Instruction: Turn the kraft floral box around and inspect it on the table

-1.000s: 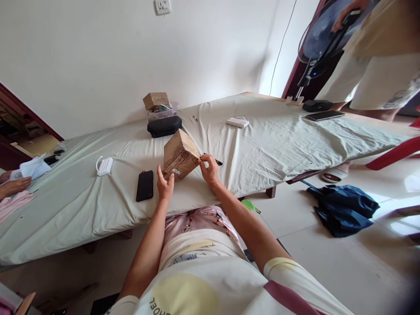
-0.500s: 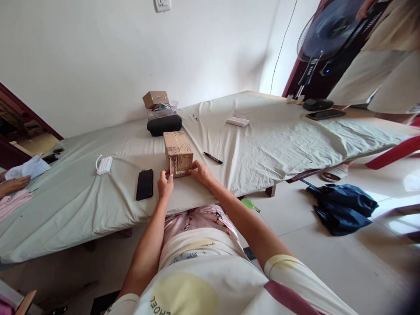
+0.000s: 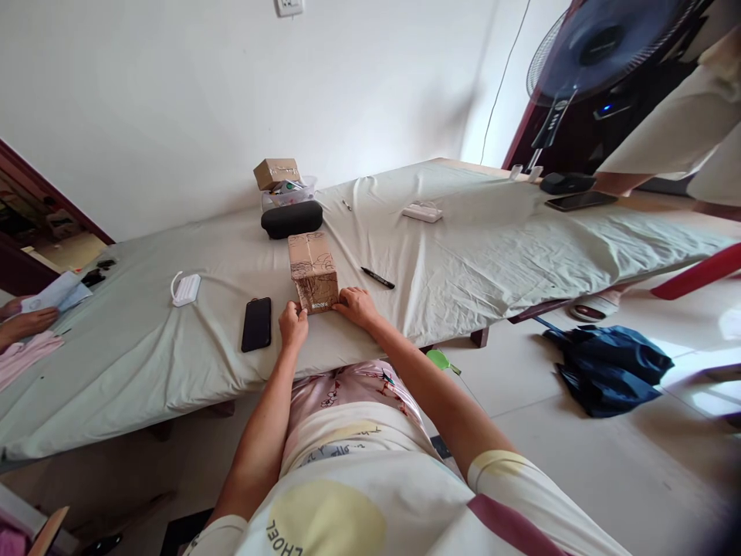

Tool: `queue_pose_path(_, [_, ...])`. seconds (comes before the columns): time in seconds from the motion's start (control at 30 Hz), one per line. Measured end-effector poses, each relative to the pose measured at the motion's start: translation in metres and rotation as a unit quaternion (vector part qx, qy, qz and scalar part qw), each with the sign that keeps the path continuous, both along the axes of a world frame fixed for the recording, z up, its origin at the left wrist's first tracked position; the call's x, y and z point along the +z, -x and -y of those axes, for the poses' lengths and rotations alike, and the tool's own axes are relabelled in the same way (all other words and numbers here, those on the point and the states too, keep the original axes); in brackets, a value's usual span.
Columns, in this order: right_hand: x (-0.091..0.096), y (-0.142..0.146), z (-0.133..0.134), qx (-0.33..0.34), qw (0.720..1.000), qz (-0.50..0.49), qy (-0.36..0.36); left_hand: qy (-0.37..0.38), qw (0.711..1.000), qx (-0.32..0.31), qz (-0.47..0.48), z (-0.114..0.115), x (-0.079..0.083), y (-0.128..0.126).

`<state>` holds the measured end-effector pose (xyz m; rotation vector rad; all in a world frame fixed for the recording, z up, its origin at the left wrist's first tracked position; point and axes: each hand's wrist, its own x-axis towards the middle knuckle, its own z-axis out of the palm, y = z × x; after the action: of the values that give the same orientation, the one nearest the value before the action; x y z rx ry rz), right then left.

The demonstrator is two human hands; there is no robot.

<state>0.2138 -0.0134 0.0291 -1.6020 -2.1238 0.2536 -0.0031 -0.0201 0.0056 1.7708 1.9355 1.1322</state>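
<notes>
A brown cardboard box [image 3: 313, 266] with dark scribbled lines stands on the cloth-covered table right in front of me. My left hand [image 3: 293, 324] pinches its lower near left corner, fingers closed. At the lower near right corner my right hand [image 3: 356, 306] has its fingers closed against the box. Left of the box lies a black phone [image 3: 256, 324], screen up. A black marker pen [image 3: 377, 277] rests on the cloth to the right, apart from my right hand.
Behind the box are a black case [image 3: 291, 220] and a clear bin [image 3: 306, 190] with a smaller cardboard box [image 3: 276, 174] on it. White power strips [image 3: 422, 211] lie on either side. Another person's hands [image 3: 28, 328] hold something white at far left. A fan [image 3: 602, 50] stands at back right.
The box has turned slightly and its near face leans a little differently between my hands. At right, the other person has shifted rightward. My view has moved slightly.
</notes>
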Motion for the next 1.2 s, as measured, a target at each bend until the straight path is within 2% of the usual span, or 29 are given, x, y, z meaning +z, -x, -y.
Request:
queue_pose_path(0.3, [0.001,0.000,0.001,0.001,1.000,-0.006,0.001,0.006,0.999,0.012,-0.030,-0.001,0.000,0.000])
queue_pose_path(0.6, [-0.006,-0.001,-0.002,0.004,0.999,-0.027,-0.021,-0.001,0.998,0.013,-0.056,0.000,0.003,-0.001])
queue_pose_path(0.7, [-0.010,-0.002,-0.003,0.003,0.997,-0.073,-0.033,0.001,0.998,0.007,-0.062,0.001,0.004,-0.001])
queue_pose_path(0.77, [-0.011,-0.003,-0.005,0.009,0.987,-0.141,-0.069,-0.001,0.998,0.000,-0.063,0.002,0.005,-0.001])
queue_pose_path(0.87, [-0.001,-0.004,-0.010,0.019,0.957,-0.246,-0.153,-0.007,0.998,-0.010,-0.062,0.003,0.006,-0.002])
queue_pose_path(0.93, [0.012,-0.003,-0.014,0.027,0.942,-0.271,-0.197,-0.009,0.998,-0.019,-0.059,0.004,0.006,-0.002])
queue_pose_path(1.07, [0.041,0.004,-0.021,0.063,0.950,-0.231,-0.200,-0.008,0.999,-0.023,-0.047,0.004,0.006,-0.003])
queue_pose_path(1.2, [0.045,0.015,-0.019,0.061,0.961,-0.199,-0.182,-0.010,1.000,0.015,-0.018,0.003,0.003,-0.003])
